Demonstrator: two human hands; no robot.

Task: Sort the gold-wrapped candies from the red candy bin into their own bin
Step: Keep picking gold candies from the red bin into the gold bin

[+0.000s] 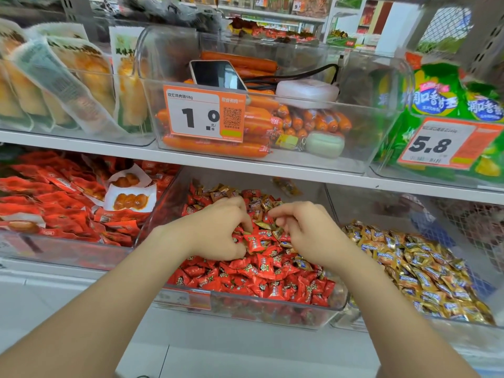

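Gold-wrapped candies (264,225) lie mixed among the red candies (261,271), some right between my hands. My left hand (218,230) digs into the pile with its fingers curled. My right hand (308,233) curls over gold wrappers. I cannot tell whether either hand actually holds one. Both hands work inside the red candy bin (259,309). Just right of it sits the heaped gold candy bin (344,321), and above it a sausage bin (368,137).

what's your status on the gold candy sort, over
Left hand and right hand both curled in the red candy bin, grips unclear. Gold-wrapped candies mixed in between them. Gold candy bin alongside, nothing blocking.
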